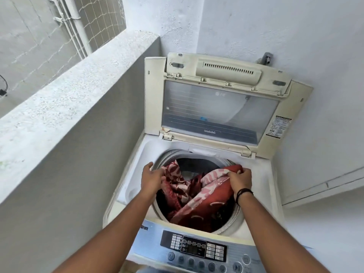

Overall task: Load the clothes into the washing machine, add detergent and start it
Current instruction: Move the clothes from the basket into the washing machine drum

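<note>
In a narrow whitewashed corner, hemmed by a low parapet wall [82, 107] at nine o'clock, stands the washing machine [137, 174]; its lid [218, 107] is folded up and back at twelve o'clock, leaving the round drum mouth [199, 157] open at the centre; the control panel [195, 249] lies at six o'clock, untouched as far as one can judge. Filling the drum and spilling up over its rim toward three o'clock is the red patterned cloth [204, 201], a large blanket-like piece with pale pink motifs; it is partly inside, partly bunched above the opening. It looks soft and limp but bulky, probably fairly heavy for fabric, and likely to drag and catch on the rim; gathered folds near the edge are the sensible places to take hold, feeding it down in handfuls. The right hand [239, 181], with a dark band at the wrist, is clenched on a raised fold at three o'clock; the left hand [152, 177], at nine o'clock by the rim, has its fingers curled into the cloth there, thumb lifted. No detergent is in sight; loading seems unfinished.
</note>
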{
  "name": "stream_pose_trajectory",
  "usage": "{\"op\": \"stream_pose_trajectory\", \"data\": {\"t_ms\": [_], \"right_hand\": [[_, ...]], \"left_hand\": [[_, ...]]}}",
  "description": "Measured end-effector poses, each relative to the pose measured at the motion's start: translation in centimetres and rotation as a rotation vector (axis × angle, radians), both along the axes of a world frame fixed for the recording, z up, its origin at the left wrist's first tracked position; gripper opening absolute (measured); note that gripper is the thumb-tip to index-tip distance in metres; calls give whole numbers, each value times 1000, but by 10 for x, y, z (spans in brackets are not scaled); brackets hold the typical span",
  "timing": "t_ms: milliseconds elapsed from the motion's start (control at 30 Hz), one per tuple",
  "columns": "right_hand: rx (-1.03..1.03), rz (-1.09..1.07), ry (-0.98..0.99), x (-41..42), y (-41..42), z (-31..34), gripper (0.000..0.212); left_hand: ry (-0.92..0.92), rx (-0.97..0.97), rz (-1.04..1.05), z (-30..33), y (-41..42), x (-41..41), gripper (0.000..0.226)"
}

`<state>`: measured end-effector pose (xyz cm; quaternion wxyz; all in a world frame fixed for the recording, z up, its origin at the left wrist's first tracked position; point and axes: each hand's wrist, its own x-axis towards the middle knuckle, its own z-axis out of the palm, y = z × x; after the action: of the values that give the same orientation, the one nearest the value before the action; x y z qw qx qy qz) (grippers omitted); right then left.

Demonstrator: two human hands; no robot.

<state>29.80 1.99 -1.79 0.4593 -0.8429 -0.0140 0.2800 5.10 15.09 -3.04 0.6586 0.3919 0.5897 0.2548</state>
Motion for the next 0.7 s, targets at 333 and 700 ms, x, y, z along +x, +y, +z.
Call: {"op": "stream_pose_trajectory", "data": {"t_ms": [333,700], "right_hand": [[262,-19,212,-53,-12,15,12],[386,-198,164,-89,-143,67,15]], "left_hand": [[-74,-37,-143,18,-25,-7,45],[-211,-49,-560,33,-134,57,10]]}}
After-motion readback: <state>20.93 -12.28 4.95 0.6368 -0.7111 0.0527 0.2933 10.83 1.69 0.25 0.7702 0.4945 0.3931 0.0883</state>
